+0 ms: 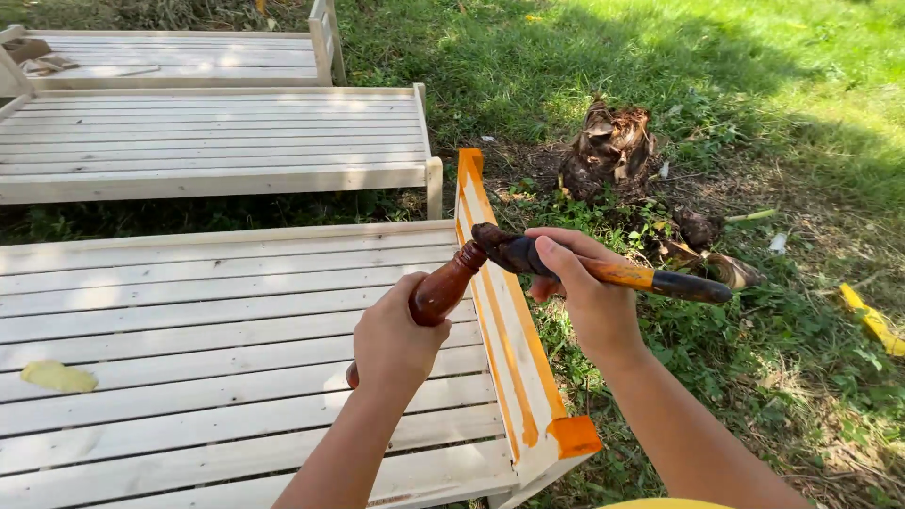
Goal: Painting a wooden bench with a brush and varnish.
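My left hand [394, 341] grips a reddish-brown stained bottle [443, 288], tilted with its neck up to the right. My right hand [584, 283] holds a paintbrush [617, 273] with an orange and black handle; its dark wet bristles sit at the bottle's mouth. Both are above the end rail [509, 339] of a pale wooden slatted bed frame [217, 349]. That rail is partly coated in orange stain, while the slats are bare wood.
Two more unpainted slatted frames [207, 137] lie on the grass beyond. A cut plant stump [611, 146] stands in the grass to the right. A yellow leaf [57, 377] rests on the slats. A yellow strip [872, 320] lies at far right.
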